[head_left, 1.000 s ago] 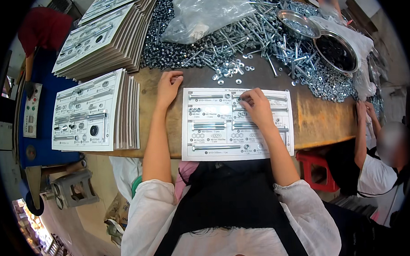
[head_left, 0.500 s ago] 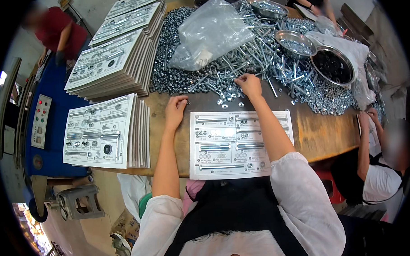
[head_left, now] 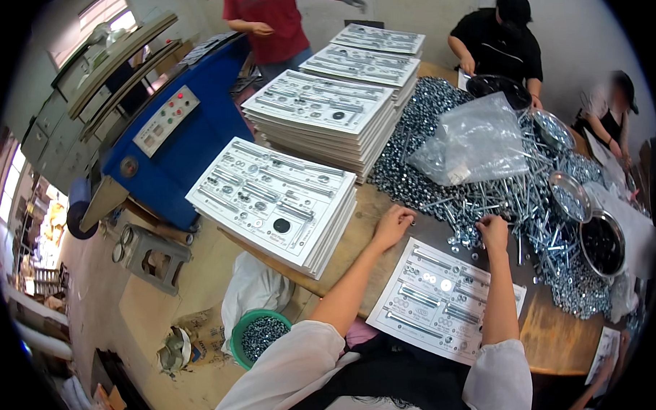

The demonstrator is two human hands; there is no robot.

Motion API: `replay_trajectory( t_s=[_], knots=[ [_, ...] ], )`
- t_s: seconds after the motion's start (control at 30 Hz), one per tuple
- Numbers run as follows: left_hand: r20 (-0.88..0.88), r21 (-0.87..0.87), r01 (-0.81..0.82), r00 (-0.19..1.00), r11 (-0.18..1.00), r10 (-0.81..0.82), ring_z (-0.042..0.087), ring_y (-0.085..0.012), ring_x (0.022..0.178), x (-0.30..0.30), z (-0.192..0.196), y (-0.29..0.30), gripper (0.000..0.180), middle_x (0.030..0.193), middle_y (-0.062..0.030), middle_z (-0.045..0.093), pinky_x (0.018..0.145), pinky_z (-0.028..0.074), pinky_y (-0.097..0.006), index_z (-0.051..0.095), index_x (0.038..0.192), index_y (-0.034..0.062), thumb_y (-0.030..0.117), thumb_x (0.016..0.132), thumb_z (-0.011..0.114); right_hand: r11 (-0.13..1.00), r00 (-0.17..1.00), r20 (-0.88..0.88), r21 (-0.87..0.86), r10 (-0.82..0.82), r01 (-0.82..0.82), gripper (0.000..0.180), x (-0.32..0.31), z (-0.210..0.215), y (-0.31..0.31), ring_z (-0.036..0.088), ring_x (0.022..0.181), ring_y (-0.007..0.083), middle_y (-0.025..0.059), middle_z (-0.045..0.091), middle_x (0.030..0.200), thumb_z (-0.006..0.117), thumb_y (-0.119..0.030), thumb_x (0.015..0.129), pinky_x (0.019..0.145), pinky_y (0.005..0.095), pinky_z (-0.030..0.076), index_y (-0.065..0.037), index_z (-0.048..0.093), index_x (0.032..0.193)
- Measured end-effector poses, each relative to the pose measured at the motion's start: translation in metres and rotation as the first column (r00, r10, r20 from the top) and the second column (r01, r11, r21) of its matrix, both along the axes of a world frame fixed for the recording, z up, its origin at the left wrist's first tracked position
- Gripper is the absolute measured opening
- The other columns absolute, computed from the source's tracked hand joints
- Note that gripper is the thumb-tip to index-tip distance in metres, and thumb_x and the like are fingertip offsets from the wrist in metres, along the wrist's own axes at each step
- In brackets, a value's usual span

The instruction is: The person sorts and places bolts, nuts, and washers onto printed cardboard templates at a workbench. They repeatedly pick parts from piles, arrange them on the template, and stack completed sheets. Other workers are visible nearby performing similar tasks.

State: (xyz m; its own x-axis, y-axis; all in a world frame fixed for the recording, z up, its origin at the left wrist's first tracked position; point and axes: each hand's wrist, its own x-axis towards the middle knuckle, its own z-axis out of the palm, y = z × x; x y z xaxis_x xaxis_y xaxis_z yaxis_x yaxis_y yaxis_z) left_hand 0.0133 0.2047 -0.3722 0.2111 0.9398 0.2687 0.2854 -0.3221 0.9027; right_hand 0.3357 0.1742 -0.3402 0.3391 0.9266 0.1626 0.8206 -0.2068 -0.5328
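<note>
My left hand (head_left: 394, 227) rests on the table just beyond the upper left corner of a white card (head_left: 425, 303). Its fingers are closed, and a small metal nut (head_left: 413, 221) shows at their tips. Above the card's far side is my right hand (head_left: 494, 232), its fingertips pinched at the near edge of a heap of loose bolts (head_left: 497, 193); what they hold, if anything, is too small to make out. Rows of bolts, nuts and washers appear on the card, and my right forearm crosses part of it. Several loose nuts (head_left: 462, 238) lie between my hands.
Thick stacks of similar cards (head_left: 270, 200) stand at left. A plastic bag (head_left: 477, 142) covers part of the heap; metal bowls (head_left: 570, 196) stand at right. Co-workers (head_left: 499, 43) are across the table. A green bucket (head_left: 235, 342) of small metal parts is on the floor.
My view has swung left, so the table appears farther right and the bucket shows. Both hands stay close to the same spots beyond the card, their fingers still closed.
</note>
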Motion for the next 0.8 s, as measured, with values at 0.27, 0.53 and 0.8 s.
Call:
replay_trajectory(
  t_s=[0.27, 0.53, 0.8],
  knots=[
    [-0.300, 0.191, 0.031, 0.954, 0.981, 0.028, 0.062, -0.0312, 0.087, 0.004, 0.001, 0.001, 0.010, 0.094, -0.0150, 0.060, 0.078, 0.052, -0.040, 0.070, 0.091, 0.0058, 0.008, 0.082, 0.071, 0.979, 0.996, -0.076, 0.196, -0.048, 0.062, 0.020, -0.003, 0.013, -0.011, 0.071, 0.077, 0.0317, 0.0172, 0.073, 0.084, 0.075, -0.020, 0.079, 0.073, 0.0395, 0.055, -0.003, 0.074, 0.089],
    [-0.176, -0.126, 0.200, 0.959, 0.972, -0.220, 0.062, -0.0169, 0.078, -0.052, 0.082, -0.102, 0.014, 0.091, -0.0079, 0.062, 0.071, 0.051, -0.030, 0.071, 0.097, 0.0026, 0.007, 0.084, 0.071, 0.910, 0.835, -0.364, 0.131, 0.413, -0.392, 0.018, -0.158, 0.068, -0.186, 0.067, 0.071, 0.0177, 0.0086, 0.069, 0.088, 0.075, -0.010, 0.083, 0.065, 0.0308, 0.054, -0.005, 0.071, 0.099],
    [-0.358, -0.033, 0.224, 0.907, 0.974, -0.220, 0.064, -0.0277, 0.085, -0.057, 0.050, -0.190, 0.022, 0.095, -0.0112, 0.062, 0.073, 0.051, -0.036, 0.066, 0.104, 0.0051, 0.005, 0.083, 0.071, 0.910, 0.882, -0.229, 0.051, 0.412, -0.411, 0.018, -0.192, 0.020, -0.209, 0.066, 0.079, 0.0296, 0.0095, 0.062, 0.093, 0.074, -0.010, 0.083, 0.066, 0.0394, 0.054, -0.006, 0.065, 0.098]
  ],
)
